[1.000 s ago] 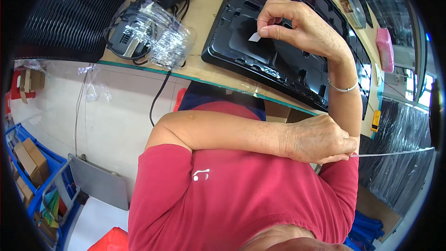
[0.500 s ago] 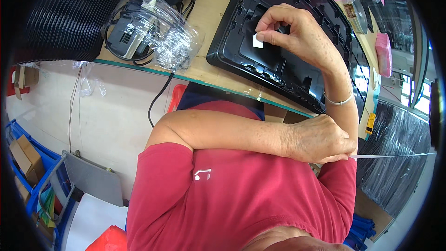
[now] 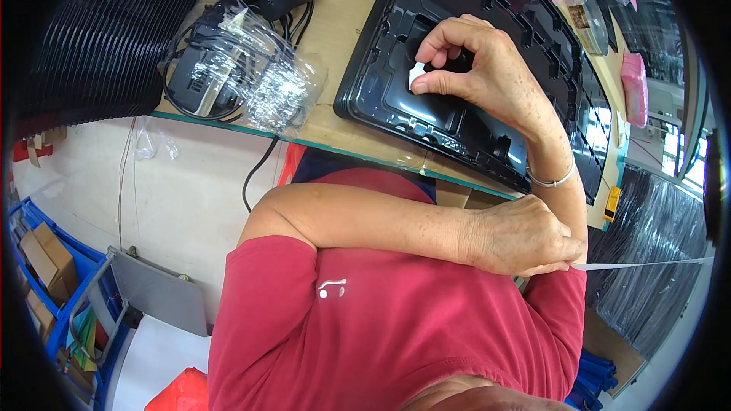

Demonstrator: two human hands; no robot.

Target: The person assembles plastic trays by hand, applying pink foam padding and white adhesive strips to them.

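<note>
My right hand [image 3: 495, 68] is over a glossy black moulded plastic tray [image 3: 388, 84], thumb and forefinger pinched. Between those fingertips is a small white sticker [image 3: 416, 74], tilted and slightly bent, near the tray's left end. Across my chest lies my left forearm, and my left hand [image 3: 525, 236] is closed close to my right elbow. From its fingers a narrow white strip [image 3: 640, 263] stretches out to the right edge of the view. The fingertips gripping the strip are partly hidden by the back of the hand.
Left on the bench, a plastic-wrapped dark device with cables [image 3: 205, 76] sits beside a tall stack of ribbed black trays [image 3: 99, 38]. Pink bags [image 3: 633, 87] and a yellow cutter [image 3: 611, 203] are at the right. Blue racks [image 3: 57, 259] stand at lower left.
The sticker has gone from flat and square-looking to tilted and bent, as my right fingers shift slightly left and down. My left hand still holds the strip, a little lower in view.
</note>
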